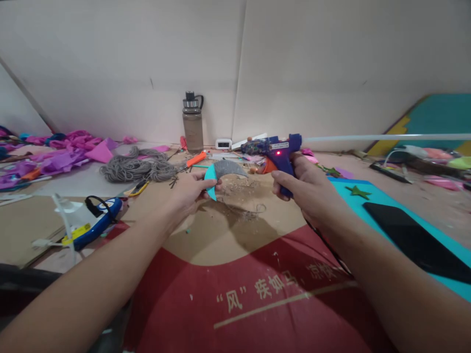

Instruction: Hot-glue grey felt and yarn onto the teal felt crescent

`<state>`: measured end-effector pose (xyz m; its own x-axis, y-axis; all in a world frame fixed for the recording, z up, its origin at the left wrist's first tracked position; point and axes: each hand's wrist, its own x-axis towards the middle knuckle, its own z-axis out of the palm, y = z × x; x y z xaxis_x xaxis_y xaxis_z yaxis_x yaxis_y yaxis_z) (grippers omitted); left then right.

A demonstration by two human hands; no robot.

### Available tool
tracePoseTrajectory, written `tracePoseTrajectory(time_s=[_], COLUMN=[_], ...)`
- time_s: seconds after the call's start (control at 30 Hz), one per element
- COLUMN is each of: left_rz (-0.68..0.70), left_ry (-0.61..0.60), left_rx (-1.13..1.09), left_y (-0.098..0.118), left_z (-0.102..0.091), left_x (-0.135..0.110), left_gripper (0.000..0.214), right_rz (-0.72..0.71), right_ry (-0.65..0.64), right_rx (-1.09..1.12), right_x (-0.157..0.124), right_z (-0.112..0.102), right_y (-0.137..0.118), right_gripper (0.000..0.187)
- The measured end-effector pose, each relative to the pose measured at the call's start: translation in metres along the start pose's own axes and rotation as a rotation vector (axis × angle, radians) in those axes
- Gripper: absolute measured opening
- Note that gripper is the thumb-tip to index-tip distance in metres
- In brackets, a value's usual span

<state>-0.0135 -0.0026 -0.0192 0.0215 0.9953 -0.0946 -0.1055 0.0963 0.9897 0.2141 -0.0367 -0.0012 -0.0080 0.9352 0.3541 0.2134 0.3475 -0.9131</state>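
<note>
Note blue power strip (97, 228) at left; note coiled grey rope (140, 165) beyond; observe bottle (193, 128) upright near wall (147, 59); find left hand (194, 192) pinching blue end of curved piece (228, 169), thumb and fingers closed on it, above cardboard (206, 235); observe glue gun (281, 156), red light lit, nozzle toward left, near the piece's grey end; find right hand (312, 182) wrapped around its handle; note black phone (415, 240) on blue sheet (340, 185), beside green star (356, 192).
</note>
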Motion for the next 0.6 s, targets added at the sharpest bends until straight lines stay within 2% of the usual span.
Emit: tracePoseTrajectory(time_s=[0.1, 0.4, 0.6], left_rz=[-0.002, -0.001, 0.018], left_ry=[0.001, -0.008, -0.046], left_rx=[0.008, -0.043, -0.078], left_y=[-0.001, 0.001, 0.004], left_z=[-0.001, 0.001, -0.001], left_x=[0.001, 0.000, -0.002], left_gripper=[0.003, 0.008, 0.007], right_rz=[0.006, -0.049, -0.104], right_ry=[-0.046, -0.055, -0.057], right_rx=[-0.064, -0.227, -0.252], right_x=[-0.006, -0.013, -0.015], right_z=[0.004, 0.014, 0.015], right_y=[-0.002, -0.006, -0.010], right_gripper=[0.019, 0.014, 0.026])
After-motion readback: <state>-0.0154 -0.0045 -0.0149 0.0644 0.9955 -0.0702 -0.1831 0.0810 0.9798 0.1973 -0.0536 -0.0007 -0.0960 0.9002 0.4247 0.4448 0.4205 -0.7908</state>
